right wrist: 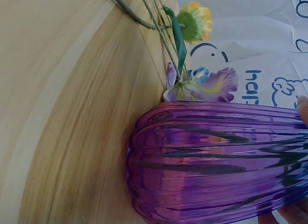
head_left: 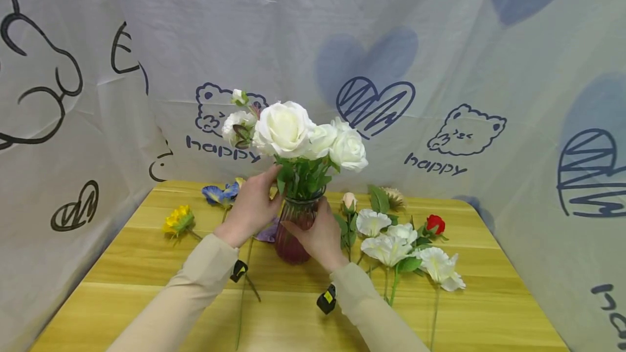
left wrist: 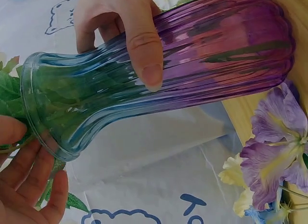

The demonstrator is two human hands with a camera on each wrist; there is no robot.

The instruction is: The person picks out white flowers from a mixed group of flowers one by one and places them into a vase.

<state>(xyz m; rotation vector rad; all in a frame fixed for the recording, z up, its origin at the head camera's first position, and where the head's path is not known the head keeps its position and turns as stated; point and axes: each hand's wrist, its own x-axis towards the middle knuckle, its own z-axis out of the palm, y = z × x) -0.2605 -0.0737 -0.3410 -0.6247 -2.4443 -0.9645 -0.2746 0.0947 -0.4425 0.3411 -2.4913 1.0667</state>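
A ribbed glass vase [head_left: 289, 246], teal at its neck and purple below, stands on the wooden table [head_left: 283, 319]. White roses [head_left: 285, 129] with green leaves rise from its mouth; dark stems show through the glass. My right hand [head_left: 320, 237] grips the vase's body, its thumb [left wrist: 150, 72] across the front and fingers behind. At the rim, my left hand [head_left: 251, 208] has thumb and fingers about a thin green stem, with fingertips [left wrist: 45, 142] against the glass lip. Leaves partly hide that hold.
Left of the vase lie a yellow flower [head_left: 178, 220], a blue iris [head_left: 220, 194] and a purple iris [left wrist: 276, 123]. Several white flowers [head_left: 388, 246], a red rose [head_left: 435, 224] and a pale pink bud [head_left: 349, 201] lie to the right. A printed cloth [head_left: 303, 31] hangs behind.
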